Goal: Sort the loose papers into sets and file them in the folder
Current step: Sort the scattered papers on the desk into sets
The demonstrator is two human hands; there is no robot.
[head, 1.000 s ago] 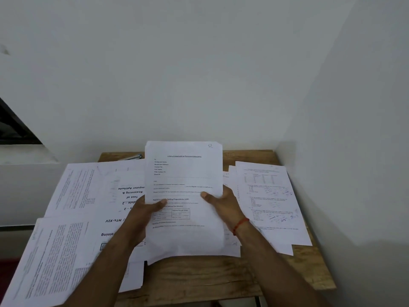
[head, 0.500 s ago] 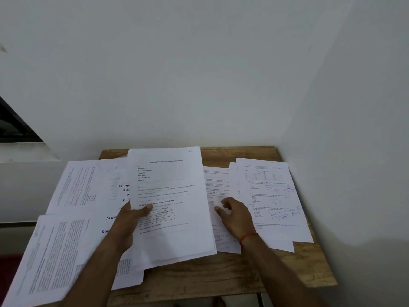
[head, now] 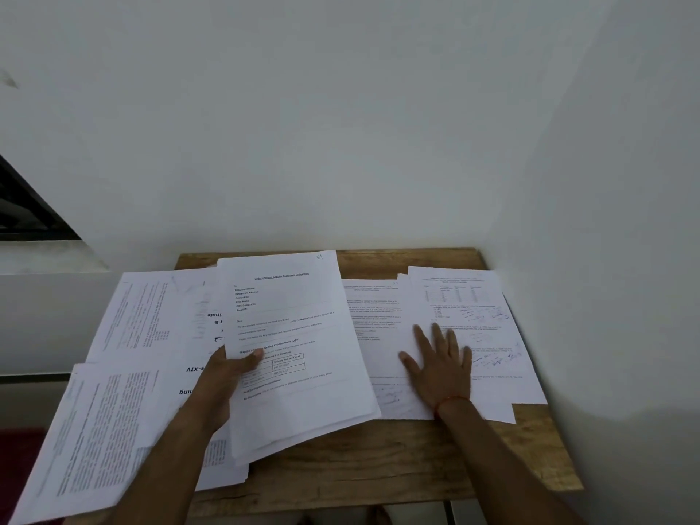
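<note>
- While the stack of white printed letter sheets (head: 291, 327) is gripped at its left edge by the left hand (head: 223, 380), thumb on top, it is held over the middle of the light brown wooden table (head: 378, 464).
- On white worksheets with blue handwriting (head: 477, 316) at the right, the right hand (head: 439, 361) is laid flat, fingers straight and spread.
- More white printed sheets (head: 128, 320) are spread over the left side, some past the edge.
</note>
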